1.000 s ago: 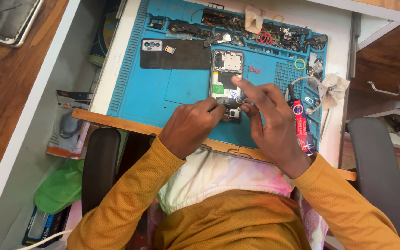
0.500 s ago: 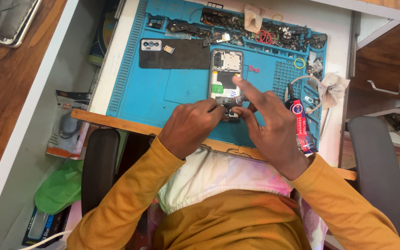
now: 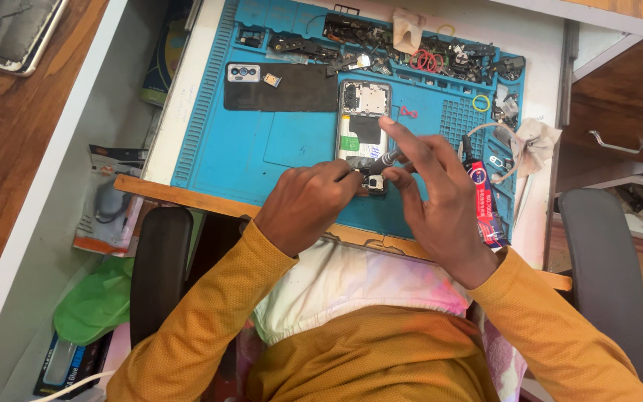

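An opened phone [image 3: 364, 134], its back removed, lies upright on the blue mat [image 3: 292, 156] covering the worktop [image 3: 541, 45], at about 12 o'clock from the person's chest. The right hand [image 3: 433, 197] has its grip closed on a slim screwdriver [image 3: 387, 158] slanting down to the phone's lower end, index finger stretched out toward 11 o'clock, while the left hand [image 3: 308, 205], fingers curled shut, presses on the phone's bottom edge at about 9 o'clock from the tool tip. A black back cover [image 3: 284, 87] lies at 10 o'clock from the phone, and a red tube [image 3: 483, 201] at 3 o'clock from the right hand.
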